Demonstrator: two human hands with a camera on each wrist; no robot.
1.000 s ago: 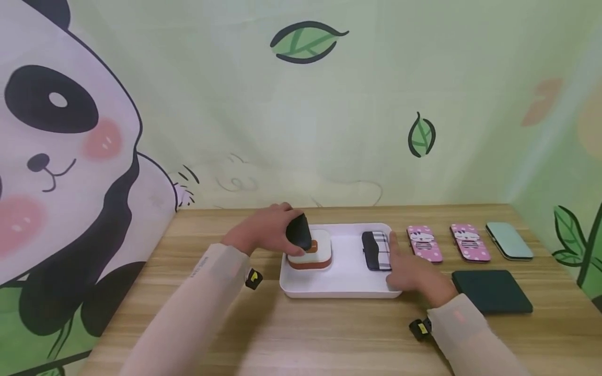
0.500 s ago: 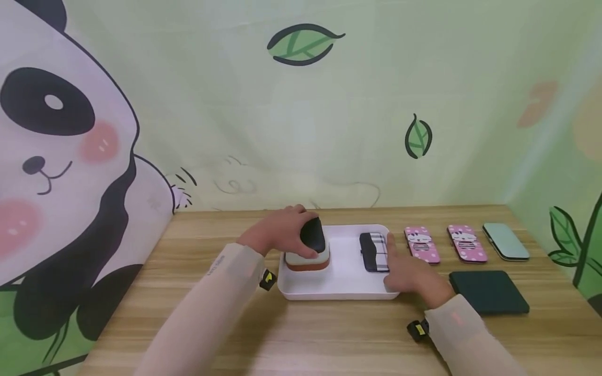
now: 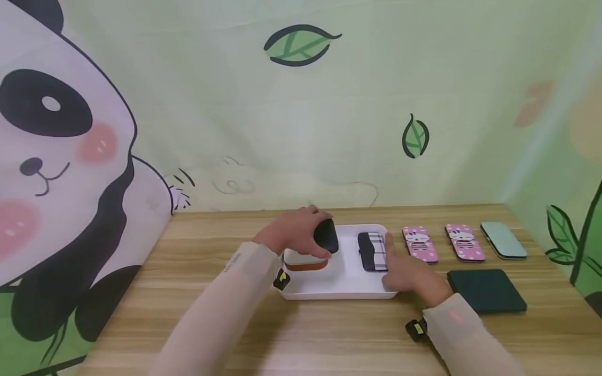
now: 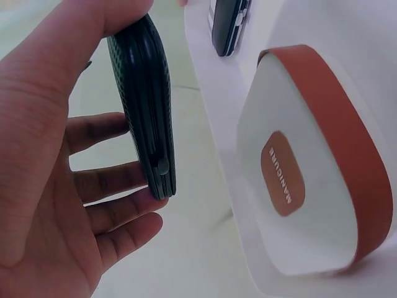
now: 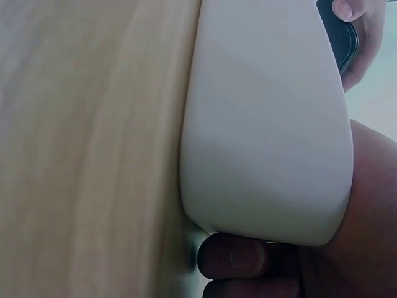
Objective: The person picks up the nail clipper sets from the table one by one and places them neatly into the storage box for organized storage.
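Note:
My left hand (image 3: 297,231) holds a small black clasp case (image 3: 326,236) between thumb and fingers, tilted on edge above the white tray (image 3: 343,293). In the left wrist view, the case's metal catch shows. Below it, at the tray's left end, sits a white and brown box (image 4: 298,186) marked MANICURE; the hand partly covers it in the head view. A black and plaid case (image 3: 371,251) lies at the tray's right end. My right hand (image 3: 410,272) grips that end of the tray, with curled fingers against its outer wall in the right wrist view.
Right of the tray lie two pink polka-dot cases (image 3: 419,244) (image 3: 465,243) and a pale green case (image 3: 503,240). Nearer, a dark flat square thing (image 3: 486,291) rests by my right wrist. A panda-printed cloth (image 3: 301,115) stands behind the wooden table (image 3: 226,222).
My left hand has moved right with the black case, from above the manicure box toward the tray's middle. My right hand has stayed at the tray's right end.

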